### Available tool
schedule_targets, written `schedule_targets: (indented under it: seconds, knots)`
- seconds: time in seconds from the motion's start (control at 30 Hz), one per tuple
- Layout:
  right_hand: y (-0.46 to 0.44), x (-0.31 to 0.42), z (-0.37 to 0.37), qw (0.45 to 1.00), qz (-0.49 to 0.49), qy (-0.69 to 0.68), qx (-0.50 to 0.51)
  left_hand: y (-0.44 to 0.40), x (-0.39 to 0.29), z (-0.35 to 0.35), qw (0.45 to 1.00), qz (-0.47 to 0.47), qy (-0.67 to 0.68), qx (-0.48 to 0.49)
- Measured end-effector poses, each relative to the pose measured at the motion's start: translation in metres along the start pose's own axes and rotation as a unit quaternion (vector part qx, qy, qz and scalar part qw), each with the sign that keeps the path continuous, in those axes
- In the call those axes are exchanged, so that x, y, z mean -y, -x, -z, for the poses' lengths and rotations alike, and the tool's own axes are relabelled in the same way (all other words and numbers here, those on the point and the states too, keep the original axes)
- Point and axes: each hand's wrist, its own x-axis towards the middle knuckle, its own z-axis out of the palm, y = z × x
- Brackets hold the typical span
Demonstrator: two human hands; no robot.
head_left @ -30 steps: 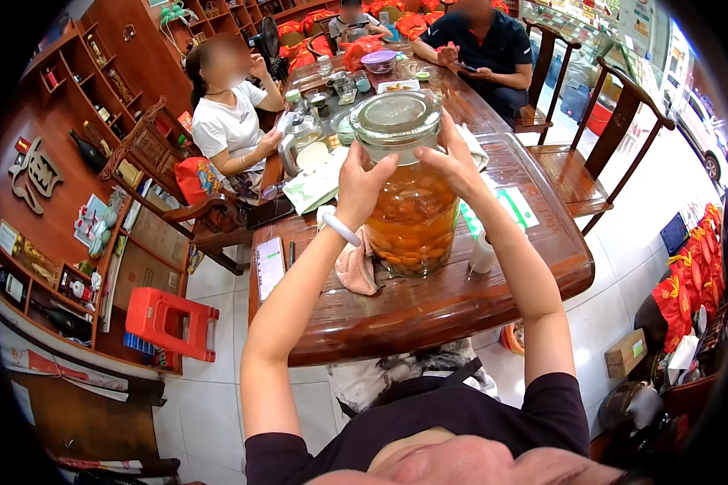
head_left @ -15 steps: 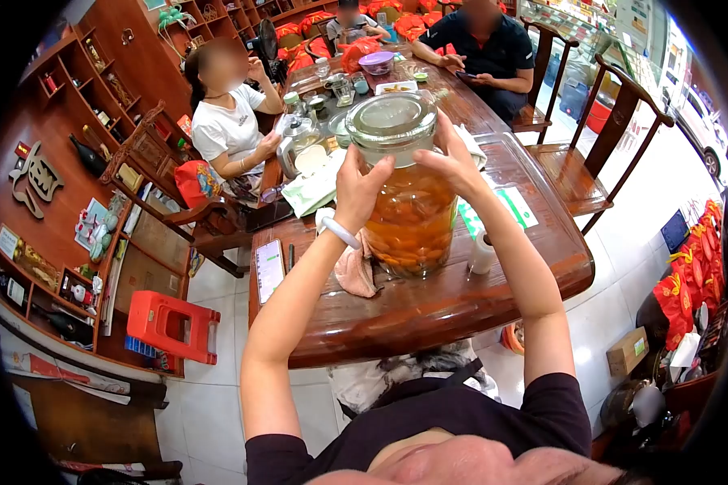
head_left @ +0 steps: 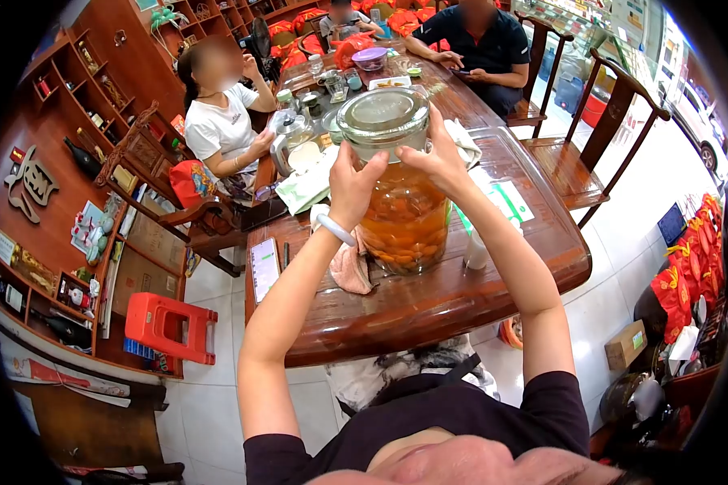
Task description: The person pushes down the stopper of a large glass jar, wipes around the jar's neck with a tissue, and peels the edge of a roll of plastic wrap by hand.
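A large glass jar [head_left: 404, 222] stands on the dark wooden table, filled with amber liquid and orange-brown pieces. Its round glass lid [head_left: 384, 109] sits on top. My left hand [head_left: 353, 182] is wrapped round the left of the jar's neck, thumb towards me. From the other side, my right hand [head_left: 440, 158] grips the neck just below the lid. Fingertips of both hands are partly hidden behind the glass. Beside the jar's base lie a pink cloth [head_left: 350, 271] on the left and a small white bottle [head_left: 476, 252] on the right.
A phone [head_left: 264, 268] lies at the table's left edge. Behind the jar are a glass teapot [head_left: 293, 133], a white-green cloth [head_left: 307, 184] and a purple bowl [head_left: 370, 58]. Several people sit around the table. A red stool [head_left: 170, 327] stands on the floor at left.
The whole view has shifted slightly. Both hands keep their hold on the jar's neck, and the jar shows no clear movement on the table.
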Motion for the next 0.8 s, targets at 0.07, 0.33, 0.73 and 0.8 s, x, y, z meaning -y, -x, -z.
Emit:
schedule_targets:
  seconds: [0.07,0.33,0.73,0.8]
  knots:
    - [-0.0022,-0.0066,-0.0002,0.999,0.015,0.030,-0.015,-0.0002,-0.0003,-0.0007,1.000,-0.002,-0.002,-0.004]
    - [-0.0015,-0.0080,0.0022,0.999,0.015,-0.036,0.005,-0.0012,0.0013,0.0021,1.000,0.016,-0.026,0.000]
    - [-0.0022,-0.0040,-0.0008,0.997,0.014,0.076,-0.025,-0.0011,0.0024,-0.0022,0.999,-0.031,0.006,-0.012]
    - [-0.0019,-0.0038,-0.0008,0.996,0.010,0.088,-0.025,-0.0008,0.0022,-0.0010,1.000,-0.018,-0.005,-0.006]
